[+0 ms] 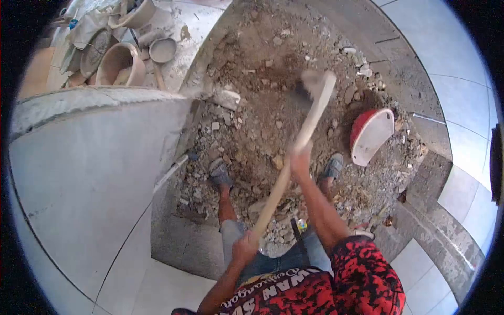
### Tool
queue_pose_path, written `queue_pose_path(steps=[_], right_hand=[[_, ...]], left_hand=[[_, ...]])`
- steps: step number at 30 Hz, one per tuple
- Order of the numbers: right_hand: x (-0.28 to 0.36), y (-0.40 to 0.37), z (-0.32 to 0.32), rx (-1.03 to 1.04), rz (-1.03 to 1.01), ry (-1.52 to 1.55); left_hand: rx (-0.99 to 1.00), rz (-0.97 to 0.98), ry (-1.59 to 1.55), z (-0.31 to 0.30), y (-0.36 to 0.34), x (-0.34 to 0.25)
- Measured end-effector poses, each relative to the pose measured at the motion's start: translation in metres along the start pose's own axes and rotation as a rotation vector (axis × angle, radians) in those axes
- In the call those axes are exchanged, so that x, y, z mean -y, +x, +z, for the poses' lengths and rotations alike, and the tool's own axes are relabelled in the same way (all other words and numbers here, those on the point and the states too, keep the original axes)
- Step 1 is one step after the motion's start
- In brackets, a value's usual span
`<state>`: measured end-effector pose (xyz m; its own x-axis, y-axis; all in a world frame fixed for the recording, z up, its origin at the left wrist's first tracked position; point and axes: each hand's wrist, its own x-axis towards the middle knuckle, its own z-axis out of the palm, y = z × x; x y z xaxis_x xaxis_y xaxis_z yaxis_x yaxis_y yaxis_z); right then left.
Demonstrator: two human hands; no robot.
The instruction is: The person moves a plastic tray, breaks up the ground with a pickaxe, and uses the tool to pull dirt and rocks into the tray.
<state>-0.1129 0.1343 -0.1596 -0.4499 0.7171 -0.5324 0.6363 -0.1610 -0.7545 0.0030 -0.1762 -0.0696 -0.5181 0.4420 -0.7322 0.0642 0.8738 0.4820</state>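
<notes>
Both my hands are wrapped round the long wooden handle of a hoe (pixel 275 198). My left hand (pixel 245 249) grips the lower end of the handle, close to my body. Farther up, my right hand (pixel 300 164) holds it near the middle. The hoe's head (pixel 305 90) is smeared by motion over the broken soil (pixel 252 100), so its blade does not show clearly. To the right of the hoe, a red scoop-shaped pan (pixel 374 137) with a pale inner face lies tilted on the rubble. My sandalled feet stand apart in the dirt.
A low tiled wall (pixel 100 152) borders the left side, with a slim-handled tool (pixel 173 170) near its end. Beyond it are a bucket (pixel 122 65), more containers and a round pan (pixel 163 50). Pale tiles (pixel 462 100) edge the pit at right; rubble surrounds my feet.
</notes>
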Motion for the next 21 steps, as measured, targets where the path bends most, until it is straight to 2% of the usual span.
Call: queue_pose_path(steps=[2,4,5,7,8,9,11,13,14,16,18,20,21], right_hand=[[0.022,0.049,0.015,-0.099,-0.18,-0.214],[0.049,0.085,0.034,-0.162,-0.287,-0.354],[0.05,0.092,0.049,-0.161,-0.287,-0.355],[0.045,0.093,0.077,0.022,0.046,-0.432],[0.043,0.09,0.086,0.029,0.045,-0.432],[0.04,0.079,0.09,0.036,0.044,-0.403],[0.037,0.072,0.079,0.034,-0.01,-0.365],[0.037,0.063,0.054,0.015,0.033,-0.352],[0.041,0.066,0.044,0.004,0.061,-0.331],[-0.006,0.068,0.024,-0.005,0.02,-0.239],[-0.077,0.069,0.007,-0.011,0.017,-0.083],[-0.107,0.044,-0.016,0.067,0.327,0.121],[-0.102,0.022,-0.021,0.045,0.39,0.189]], left_hand=[[-0.053,-0.038,-0.147,-0.034,0.057,-0.035],[-0.02,-0.083,-0.169,-0.039,0.098,-0.04],[-0.02,-0.084,-0.171,-0.033,0.1,-0.036],[0.014,-0.259,-0.391,-0.019,0.095,-0.026],[0.02,-0.32,-0.465,-0.013,0.092,-0.021],[0.05,-0.305,-0.487,-0.012,0.08,-0.009],[0.064,-0.265,-0.537,-0.02,0.079,-0.026],[-0.06,-0.159,-0.267,-0.058,0.056,-0.064],[-0.076,-0.158,-0.271,-0.063,0.055,-0.068],[0.171,-0.237,-0.054,-0.063,0.039,-0.068],[0.182,-0.224,0.018,-0.061,0.023,-0.06],[0.203,-0.224,0.09,-0.059,0.002,-0.055],[0.222,-0.195,0.126,-0.06,-0.004,-0.054]])
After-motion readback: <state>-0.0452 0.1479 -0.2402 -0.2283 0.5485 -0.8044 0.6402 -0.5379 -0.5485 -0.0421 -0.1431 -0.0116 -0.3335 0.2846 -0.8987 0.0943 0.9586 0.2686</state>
